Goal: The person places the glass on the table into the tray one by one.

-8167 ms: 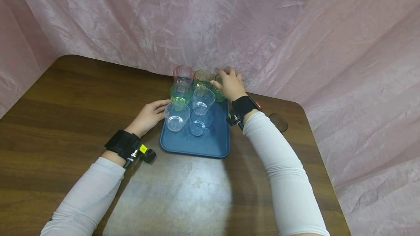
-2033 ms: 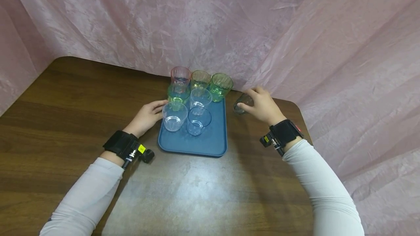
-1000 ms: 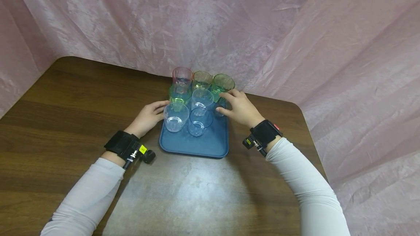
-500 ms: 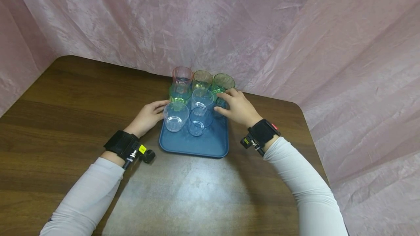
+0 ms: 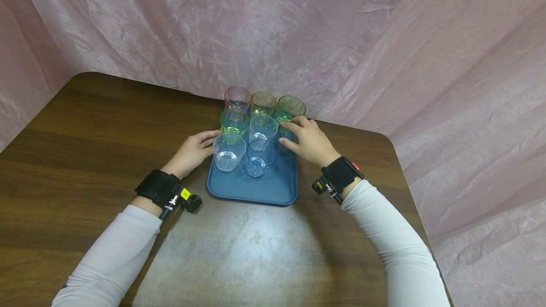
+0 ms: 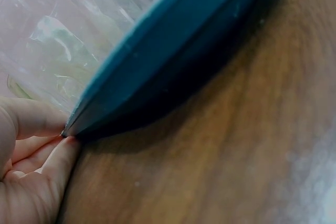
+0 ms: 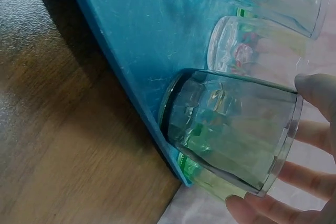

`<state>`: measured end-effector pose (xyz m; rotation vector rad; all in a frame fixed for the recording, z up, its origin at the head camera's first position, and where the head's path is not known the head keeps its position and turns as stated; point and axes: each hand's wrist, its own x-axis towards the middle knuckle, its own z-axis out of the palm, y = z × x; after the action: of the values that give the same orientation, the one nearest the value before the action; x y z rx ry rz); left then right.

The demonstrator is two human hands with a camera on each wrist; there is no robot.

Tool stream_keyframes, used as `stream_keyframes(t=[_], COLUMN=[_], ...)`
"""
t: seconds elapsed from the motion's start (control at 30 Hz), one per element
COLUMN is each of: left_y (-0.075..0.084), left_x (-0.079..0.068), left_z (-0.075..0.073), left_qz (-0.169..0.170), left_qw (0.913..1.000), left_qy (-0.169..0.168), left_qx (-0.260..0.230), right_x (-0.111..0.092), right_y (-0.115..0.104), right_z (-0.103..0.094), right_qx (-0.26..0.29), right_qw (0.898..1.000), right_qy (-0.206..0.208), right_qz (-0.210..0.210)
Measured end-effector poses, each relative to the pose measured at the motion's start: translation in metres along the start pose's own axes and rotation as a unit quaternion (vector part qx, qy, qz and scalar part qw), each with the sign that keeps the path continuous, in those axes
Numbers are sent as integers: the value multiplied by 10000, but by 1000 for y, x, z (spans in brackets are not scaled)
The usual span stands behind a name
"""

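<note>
My right hand (image 5: 311,142) holds a smoky grey tumbler (image 7: 231,124) by its rim, thumb on one side and fingers on the other. The tumbler stands upright at the right edge of the blue tray (image 5: 256,193), mostly hidden by the hand in the head view. At the tray's left edge, my left hand (image 5: 192,153) pinches the rim between thumb and fingers, as the left wrist view shows. Nearest to it is a clear tumbler (image 5: 228,155); a blue-tinted tumbler (image 5: 261,155) stands to the right. Behind the grey one is a green tumbler (image 5: 291,106).
Also on the tray are a pink tumbler (image 5: 237,97), a yellowish tumbler (image 5: 264,103), a light green tumbler (image 5: 234,122) and another clear tumbler (image 5: 263,127). The wooden table (image 5: 106,122) meets a pink curtain (image 5: 273,27) at the back.
My right hand has left the green tumbler, taken the grey tumbler from the table on the right and brought it left onto the tray. My left hand stays at the tray's edge.
</note>
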<state>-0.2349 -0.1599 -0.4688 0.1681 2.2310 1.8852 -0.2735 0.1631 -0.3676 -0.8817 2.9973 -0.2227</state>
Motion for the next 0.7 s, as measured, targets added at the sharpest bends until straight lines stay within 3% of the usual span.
stream_keyframes(t=[0.7], left_y=[3], left_x=[-3], left_z=[0], left_qz=[-34], left_qw=[10000], left_qy=[-17], left_qx=[12], right_x=[-1], right_y=[0], right_z=[2], right_qx=[112], right_qw=[9998], right_qy=[69], right_qz=[-143])
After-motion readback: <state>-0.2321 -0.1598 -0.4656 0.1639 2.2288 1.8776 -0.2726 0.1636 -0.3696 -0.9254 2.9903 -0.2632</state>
